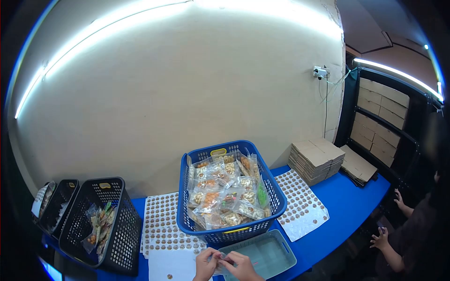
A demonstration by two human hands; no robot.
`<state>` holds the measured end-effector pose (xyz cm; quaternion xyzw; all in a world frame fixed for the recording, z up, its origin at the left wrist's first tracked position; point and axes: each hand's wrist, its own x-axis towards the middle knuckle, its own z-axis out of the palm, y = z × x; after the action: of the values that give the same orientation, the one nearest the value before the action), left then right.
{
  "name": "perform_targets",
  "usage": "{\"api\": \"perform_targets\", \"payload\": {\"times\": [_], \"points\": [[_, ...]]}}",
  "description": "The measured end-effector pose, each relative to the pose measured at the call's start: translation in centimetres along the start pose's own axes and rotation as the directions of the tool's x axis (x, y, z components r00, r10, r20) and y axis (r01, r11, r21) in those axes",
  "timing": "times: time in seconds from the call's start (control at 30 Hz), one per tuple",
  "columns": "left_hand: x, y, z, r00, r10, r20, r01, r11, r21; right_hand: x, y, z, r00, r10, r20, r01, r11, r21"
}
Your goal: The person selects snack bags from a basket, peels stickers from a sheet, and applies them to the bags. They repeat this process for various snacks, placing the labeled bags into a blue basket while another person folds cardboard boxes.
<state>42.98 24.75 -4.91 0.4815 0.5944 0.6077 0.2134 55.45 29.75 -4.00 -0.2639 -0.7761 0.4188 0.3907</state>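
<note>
My left hand (206, 264) and my right hand (240, 266) meet at the front edge of the table, fingers pinched on a small clear plastic packet (218, 269). The fingers cover most of it, so its contents are hard to make out. Under my left hand lies a mostly bare white sticker sheet (159, 264) with a few round stickers left on it. Beside my right hand sits a shallow grey-green tray (281, 264). Just beyond stands a blue basket (280, 199) heaped with clear snack packets (225, 187).
Round-sticker sheets (161, 213) lie left of the basket, and another sheet (300, 201) lies right. Black baskets (126, 234) with packets stand at left. Flattened cardboard boxes (316, 157) are stacked at the back right. Another person's hands (382, 239) show at far right.
</note>
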Motion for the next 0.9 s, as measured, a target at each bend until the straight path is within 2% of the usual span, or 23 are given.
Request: {"api": "perform_targets", "payload": {"times": [0.1,0.17,0.23,0.27,0.3,0.4,0.5,0.53,0.57,0.6,0.63,0.67,0.7,0.77,0.8,0.87,0.9], "points": [[1.3,-1.4,-1.7,0.951,0.119,-0.285,-0.092,0.990,0.108,-0.1,-1.6,0.9,0.993,-0.116,-0.014,0.117,0.992,0.046],[2.0,-2.1,-3.8,0.896,0.136,-0.422,-0.101,0.989,0.104,-0.1,-2.3,1.0,0.970,-0.244,-0.001,0.242,0.960,0.140],[3.8,-0.8,-6.5,0.650,-0.021,-0.760,-0.113,0.986,-0.124,-1.0,-0.9,2.2,0.921,-0.387,0.044,0.373,0.909,0.183],[4.4,-1.0,-9.3,0.611,-0.084,-0.787,-0.165,0.959,-0.230,-2.0,-0.4,2.7,0.937,-0.322,0.138,0.280,0.925,0.259],[4.8,-0.8,-11.4,0.574,-0.149,-0.805,-0.221,0.919,-0.328,-2.8,0.2,3.3,0.947,-0.281,0.153,0.232,0.933,0.275],[3.5,0.9,-12.8,0.721,0.030,-0.693,-0.305,0.911,-0.277,-3.8,1.7,3.6,0.970,-0.146,0.196,0.088,0.956,0.280],[2.7,-0.1,-10.4,0.825,-0.037,-0.564,-0.273,0.848,-0.455,-2.8,2.4,2.5,0.983,-0.038,0.179,-0.018,0.955,0.297],[2.2,-0.5,-9.7,0.890,-0.115,-0.442,-0.201,0.771,-0.605,-2.7,3.4,2.8,0.983,0.018,0.181,-0.061,0.970,0.234],[2.2,-2.2,-9.0,0.947,-0.025,-0.320,-0.218,0.684,-0.697,-2.6,4.1,3.1,0.979,0.086,0.185,-0.139,0.946,0.293],[1.8,-2.3,-7.4,0.964,-0.098,-0.247,-0.155,0.548,-0.822,-2.5,4.2,3.4,0.969,0.156,0.194,-0.216,0.912,0.347],[1.5,-1.7,-6.5,0.975,-0.215,-0.048,0.026,0.330,-0.944,-2.4,4.5,3.6,0.953,0.224,0.206,-0.291,0.870,0.398],[1.4,-2.1,-5.6,0.979,-0.170,0.114,0.142,0.164,-0.976,-2.5,4.9,3.8,0.923,0.260,0.285,-0.380,0.738,0.558],[1.2,-2.2,-4.6,0.967,-0.108,0.230,0.237,0.056,-0.970,-2.7,5.1,3.5,0.870,0.237,0.433,-0.467,0.676,0.569],[0.4,-1.2,-2.9,0.922,-0.151,0.355,0.337,-0.134,-0.932,-2.8,5.6,2.5,0.712,0.146,0.687,-0.634,0.555,0.539],[0.3,-1.6,-2.5,0.922,-0.098,0.374,0.356,-0.159,-0.921,-2.8,5.2,1.9,0.665,0.127,0.736,-0.660,0.559,0.501],[0.3,-2.1,-2.0,0.914,0.009,0.405,0.398,-0.203,-0.894,-3.2,5.6,1.9,0.712,0.149,0.686,-0.634,0.558,0.536],[0.2,-1.6,-2.2,0.910,-0.155,0.385,0.384,-0.036,-0.923,-3.5,5.6,1.9,0.732,0.162,0.661,-0.622,0.554,0.553]]}}
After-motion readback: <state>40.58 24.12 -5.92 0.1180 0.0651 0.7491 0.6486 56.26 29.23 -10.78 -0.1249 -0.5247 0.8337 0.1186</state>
